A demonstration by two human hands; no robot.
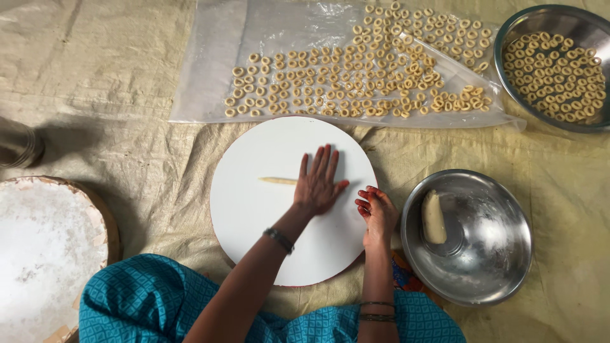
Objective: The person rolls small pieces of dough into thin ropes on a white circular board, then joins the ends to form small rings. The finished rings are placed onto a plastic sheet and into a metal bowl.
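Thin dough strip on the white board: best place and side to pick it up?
Take the dough strip at its free left end, from above. It lies flat on the round white board, and the left hand covers its right end. Pinch lightly; it looks soft.

A single head-worn camera is looking almost straight down from close above, taking in the round white board (273, 209), the person's lap at the bottom edge, and the floor covering (95, 70) beyond.

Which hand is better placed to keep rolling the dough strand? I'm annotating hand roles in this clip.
The left hand, probably. It lies flat, fingers spread, on the thin dough strand on the round white board. The right hand rests curled at the board's edge beside the steel bowl, off the strand.
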